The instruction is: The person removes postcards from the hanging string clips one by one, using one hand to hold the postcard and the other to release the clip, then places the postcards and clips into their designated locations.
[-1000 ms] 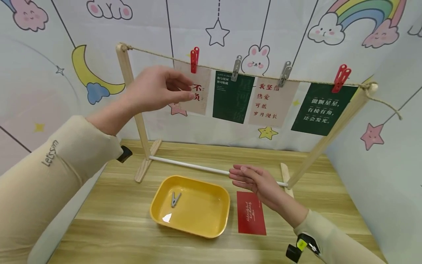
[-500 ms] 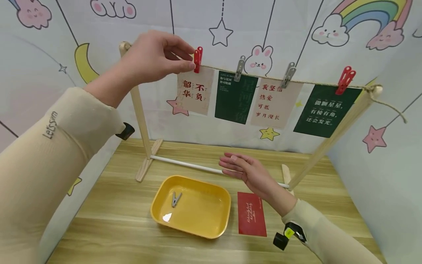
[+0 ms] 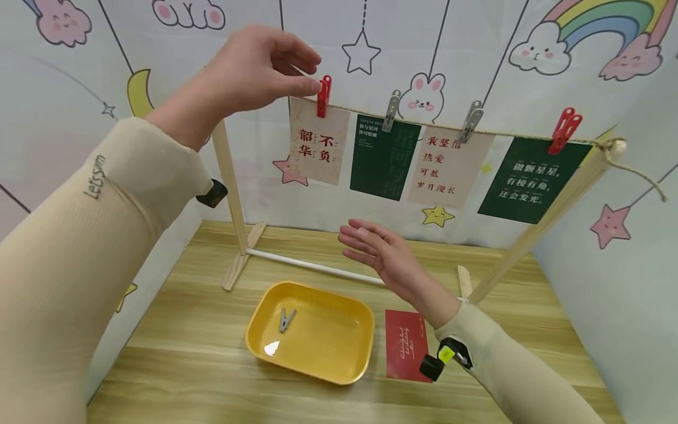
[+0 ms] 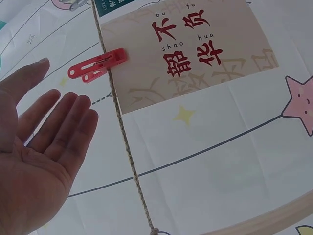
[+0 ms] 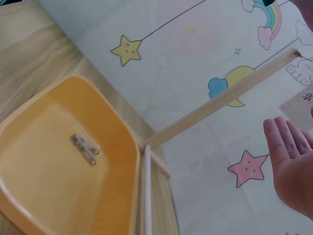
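My left hand (image 3: 259, 73) is up by the left end of the twine, thumb and fingers spread apart beside a red clothespin (image 3: 323, 99). In the left wrist view a gap shows between the fingertips and that clothespin (image 4: 105, 62). It clips a pale pink card (image 3: 318, 144) with red characters to the twine (image 4: 128, 152). My right hand (image 3: 389, 262) hovers over the table's far part with straight fingers, holding nothing. To the right along the line hang a green card (image 3: 382, 162), another pink card (image 3: 442, 171) and a second green card (image 3: 524, 182), each under its own clothespin.
A yellow tray (image 3: 339, 374) stands on the wooden table (image 3: 175, 353), with one grey clothespin (image 3: 286, 320) inside. Right of it lies a red card (image 3: 405, 347). Wooden posts (image 3: 231, 182) hold the twine, joined below by a white rod (image 3: 318, 267).
My left hand has risen from in front of the pink card to the red clothespin and a little above it. My right hand has moved left and up, away from over the red card.
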Demonstrator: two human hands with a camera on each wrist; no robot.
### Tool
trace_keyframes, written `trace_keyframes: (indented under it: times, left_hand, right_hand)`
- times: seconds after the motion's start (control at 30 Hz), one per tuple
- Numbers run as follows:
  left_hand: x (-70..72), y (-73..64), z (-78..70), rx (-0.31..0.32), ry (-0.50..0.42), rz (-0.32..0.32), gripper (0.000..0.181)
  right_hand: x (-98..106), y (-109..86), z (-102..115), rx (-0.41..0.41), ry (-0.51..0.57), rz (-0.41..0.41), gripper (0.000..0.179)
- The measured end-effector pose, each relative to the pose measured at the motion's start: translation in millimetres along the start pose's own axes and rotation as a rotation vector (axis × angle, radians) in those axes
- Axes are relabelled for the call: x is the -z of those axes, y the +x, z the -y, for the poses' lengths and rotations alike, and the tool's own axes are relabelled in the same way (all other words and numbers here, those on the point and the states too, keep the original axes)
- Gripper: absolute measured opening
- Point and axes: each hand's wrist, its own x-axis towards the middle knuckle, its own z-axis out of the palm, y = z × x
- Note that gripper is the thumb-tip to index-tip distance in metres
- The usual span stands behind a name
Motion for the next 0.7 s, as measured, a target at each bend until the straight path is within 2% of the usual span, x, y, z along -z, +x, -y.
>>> trace_keyframes:
  times: [0.2,0.47,0.7]
  left_hand:
    - [5.5,7.8,-1.0,-0.010,-0.011,0.030,0.057]
    - [11.0,21.5,1.8,0.016,0.009,0.151,0.067]
    - [11.3,32.9,1.4,0.033,0.067,0.211,0.067]
  right_hand:
    - [-9.1,11.0,7.9,0.040,0.048,0.001,0.045]
    - [-17.9,27.4,9.3,0.025,0.083,-0.003,0.047]
    - [-23.6,44.0,4.4,0.024,0.131,-0.036,0.047]
